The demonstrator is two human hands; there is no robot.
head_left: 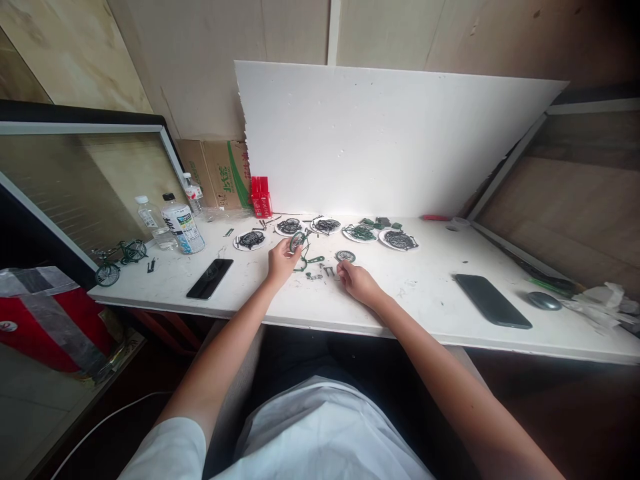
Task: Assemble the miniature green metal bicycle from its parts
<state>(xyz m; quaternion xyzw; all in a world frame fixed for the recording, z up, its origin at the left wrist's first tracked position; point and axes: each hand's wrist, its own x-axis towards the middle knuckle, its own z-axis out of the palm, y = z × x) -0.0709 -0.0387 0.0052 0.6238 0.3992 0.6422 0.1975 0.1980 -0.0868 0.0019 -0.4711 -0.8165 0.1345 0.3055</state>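
Observation:
My left hand (283,260) is closed on a small green model bicycle part with a wheel (297,241), held a little above the table. Further right, my right hand (356,280) has its fingers pinched together; anything between them is too small to make out. Just beyond its fingertips a loose spoked wheel (345,256) lies flat on the white table (425,303). Between my hands lie a green part (315,260) and several small pieces (315,275). Behind them stand several round plates of dark and green parts, one of them a plate of dark wheels (399,240).
A green model bicycle (120,260) stands at the left end, near bottles (183,227). A black phone (210,279) lies on the left; a dark phone (493,301) and a mouse (545,301) are on the right. A white board (390,140) leans behind.

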